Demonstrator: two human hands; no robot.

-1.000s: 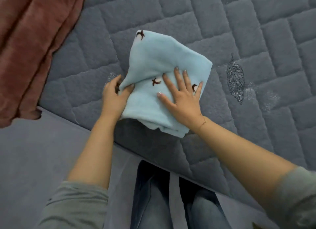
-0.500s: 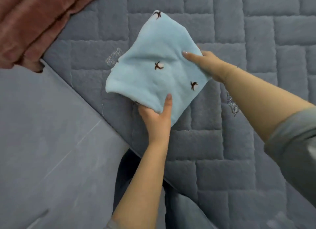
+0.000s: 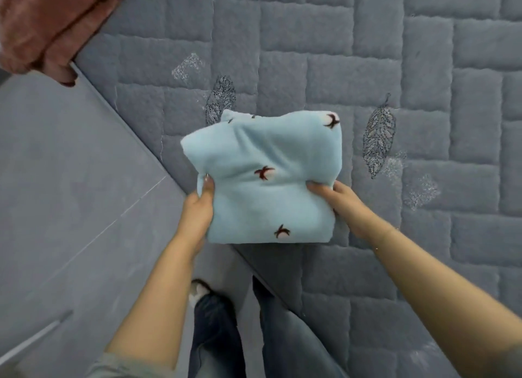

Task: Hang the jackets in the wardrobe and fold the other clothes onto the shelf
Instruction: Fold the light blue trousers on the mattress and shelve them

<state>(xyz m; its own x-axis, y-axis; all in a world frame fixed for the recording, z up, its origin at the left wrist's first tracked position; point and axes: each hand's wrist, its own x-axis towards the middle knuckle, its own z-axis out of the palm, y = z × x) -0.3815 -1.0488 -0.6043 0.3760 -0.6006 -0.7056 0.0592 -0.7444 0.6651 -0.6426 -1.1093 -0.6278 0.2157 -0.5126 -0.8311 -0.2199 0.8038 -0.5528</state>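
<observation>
i am holding the folded cloth up off the quilt, over the bed's near edge, with both hands. my left hand is gripping its left edge, thumb lying on top, fingers tucked under and out of sight. my right hand is pinching the right edge, fingertips digging into the top layer and making a crease there.

the cloth is sitting as 1 thick light-blue bundle, corners roughly square, top edge sagging a little between my hands.

judging the step: i am carrying it to the shelf, which is not in view. to keep the fold, i am wanting both hands level and the bundle flat, palms sliding further underneath so the layers are not peeling open. loose upper corner near the top left is looking the likeliest to flop.

red fabric is lying at the quilt's far left corner, well apart, waiting its turn.
</observation>
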